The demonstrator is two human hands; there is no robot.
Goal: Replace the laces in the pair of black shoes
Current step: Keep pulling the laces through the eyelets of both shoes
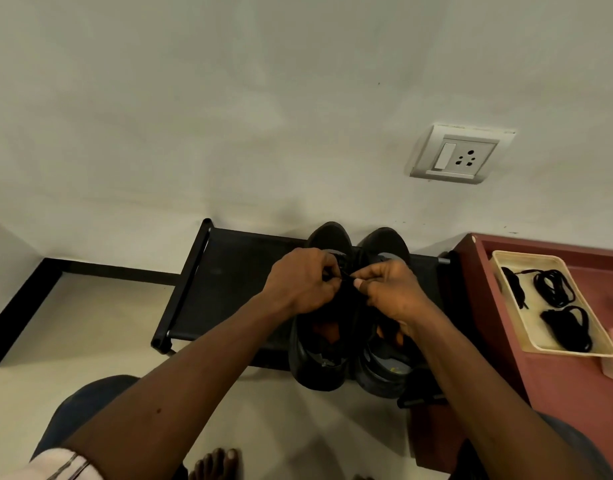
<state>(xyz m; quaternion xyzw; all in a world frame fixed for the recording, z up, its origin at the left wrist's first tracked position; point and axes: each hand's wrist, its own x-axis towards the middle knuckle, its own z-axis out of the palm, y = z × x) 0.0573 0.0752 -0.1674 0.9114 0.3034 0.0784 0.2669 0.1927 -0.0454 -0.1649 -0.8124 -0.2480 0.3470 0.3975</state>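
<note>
Fingers (pixel 327 270) of our left hand (pixel 303 282) and right hand (pixel 390 294) pinch what is probably lace (pixel 346 277) between them, over inner shoe (pixel 329 237) at rack (pixel 229 278) right end; shoe runs front edge to wall; hands equally near.

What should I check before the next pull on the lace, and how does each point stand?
1. Both hands on the lace: ok. The left hand and right hand pinch it between them.
2. Shoes steady: ok. They stand side by side on the rack, though the heels seem to overhang its front edge.
3. Spare laces ready: ok. They lie in the tray to the right.
4. Knot undone: cannot tell. The fingers hide it.
5. Lace free of the eyelets: cannot tell. The shoe tops are too dark.
</note>
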